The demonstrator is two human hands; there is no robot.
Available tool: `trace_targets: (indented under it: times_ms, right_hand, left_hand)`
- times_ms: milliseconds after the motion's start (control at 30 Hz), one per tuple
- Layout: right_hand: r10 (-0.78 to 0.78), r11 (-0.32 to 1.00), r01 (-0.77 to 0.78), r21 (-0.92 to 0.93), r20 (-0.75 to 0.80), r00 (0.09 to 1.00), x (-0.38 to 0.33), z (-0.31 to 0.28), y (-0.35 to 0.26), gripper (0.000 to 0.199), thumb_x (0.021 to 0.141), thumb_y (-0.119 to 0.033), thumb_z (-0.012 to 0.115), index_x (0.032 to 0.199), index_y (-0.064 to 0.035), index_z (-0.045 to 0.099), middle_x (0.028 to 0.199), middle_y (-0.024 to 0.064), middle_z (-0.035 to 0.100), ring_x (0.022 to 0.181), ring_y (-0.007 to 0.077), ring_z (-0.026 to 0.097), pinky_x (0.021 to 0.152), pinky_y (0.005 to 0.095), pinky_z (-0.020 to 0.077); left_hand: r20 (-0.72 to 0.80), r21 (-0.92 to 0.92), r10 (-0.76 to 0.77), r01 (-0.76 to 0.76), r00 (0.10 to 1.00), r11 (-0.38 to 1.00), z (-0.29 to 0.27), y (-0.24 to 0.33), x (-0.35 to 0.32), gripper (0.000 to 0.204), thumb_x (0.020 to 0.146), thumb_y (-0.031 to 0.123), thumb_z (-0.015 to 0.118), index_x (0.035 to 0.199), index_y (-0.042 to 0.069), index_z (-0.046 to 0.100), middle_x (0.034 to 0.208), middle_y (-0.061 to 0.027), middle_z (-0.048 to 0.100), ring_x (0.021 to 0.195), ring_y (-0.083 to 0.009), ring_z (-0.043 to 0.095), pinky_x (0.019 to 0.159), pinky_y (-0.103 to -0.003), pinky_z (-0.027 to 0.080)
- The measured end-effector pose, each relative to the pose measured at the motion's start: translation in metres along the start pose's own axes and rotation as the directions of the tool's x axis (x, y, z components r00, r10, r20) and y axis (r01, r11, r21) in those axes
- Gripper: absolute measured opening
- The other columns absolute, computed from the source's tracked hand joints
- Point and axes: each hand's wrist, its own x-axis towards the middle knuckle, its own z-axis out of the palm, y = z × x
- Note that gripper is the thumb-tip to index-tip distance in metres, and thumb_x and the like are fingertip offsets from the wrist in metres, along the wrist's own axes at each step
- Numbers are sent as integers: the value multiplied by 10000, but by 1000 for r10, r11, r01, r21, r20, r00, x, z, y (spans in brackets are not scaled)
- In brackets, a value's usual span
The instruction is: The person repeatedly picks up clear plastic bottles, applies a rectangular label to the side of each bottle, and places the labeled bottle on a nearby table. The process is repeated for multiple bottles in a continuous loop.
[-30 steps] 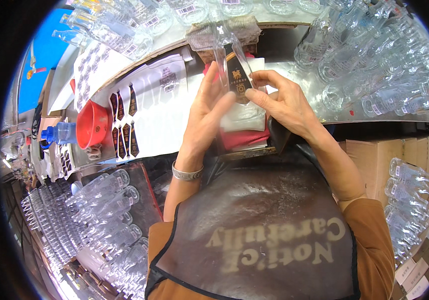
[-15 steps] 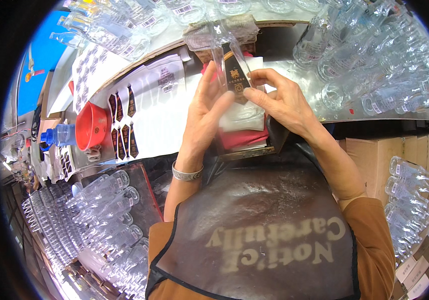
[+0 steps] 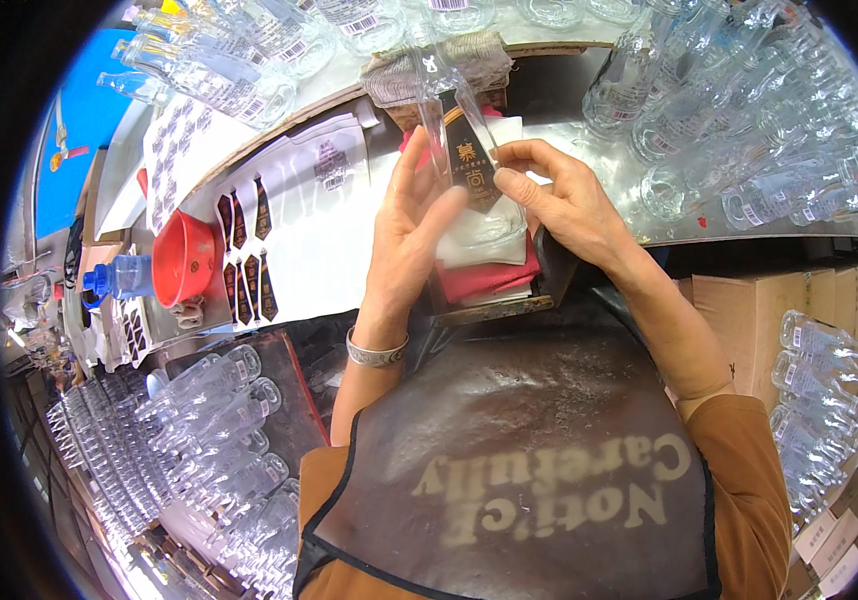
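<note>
A clear glass bottle [image 3: 494, 240] lies on the padded stand in front of me, its neck pointing away. A dark, tie-shaped label [image 3: 469, 150] with gold print is on its upper face. Along the bottle's left side rests my left hand [image 3: 405, 230], fingers stretched, thumb over the glass and slightly blurred. My right hand [image 3: 574, 205] holds the right side, its thumb at the label's edge and its index finger bent above. White and red cloth [image 3: 489, 283] pads the stand below. A rolled grey cloth [image 3: 389, 75] supports the neck end.
Several matching labels [image 3: 252, 287] lie on a white sheet [image 3: 324, 240] at left, near a red bowl [image 3: 179, 258] and a blue-capped bottle [image 3: 127, 278]. Glass bottles [image 3: 749, 150] crowd the bench's far and right sides; more bottles [image 3: 214, 440] stand lower left. Cardboard boxes [image 3: 749, 320] are at right.
My right thumb has shifted slightly along the label's right edge. The left hand keeps nearly the same place, and the bottle has barely moved.
</note>
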Motion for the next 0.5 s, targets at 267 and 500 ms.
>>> trace_targets:
  times_ms: [267,500]
  right_hand:
    - [128,967,-129,220,19,992,2,-9,0,454,1025,-369,573,1232,34,598,1032,108,674,648,93,585,592,220,484]
    - [423,592,-132,795,-167,891,9,-35,51,317,1017,-321,586,1061,-12,643,958,83,667,917,161,635,823,309,532]
  left_hand:
    - [-37,-19,-10,9,999,1000,0,-4,1,752,953,-16,610,1584,14,202,1597,-197,306,1484,-271,305,1172,-381,326]
    - [-35,4,26,-25,999,1000,-2,-10,3,742,947,-34,600,1582,25,221,1607,-178,293,1495,-278,283,1204,-398,266]
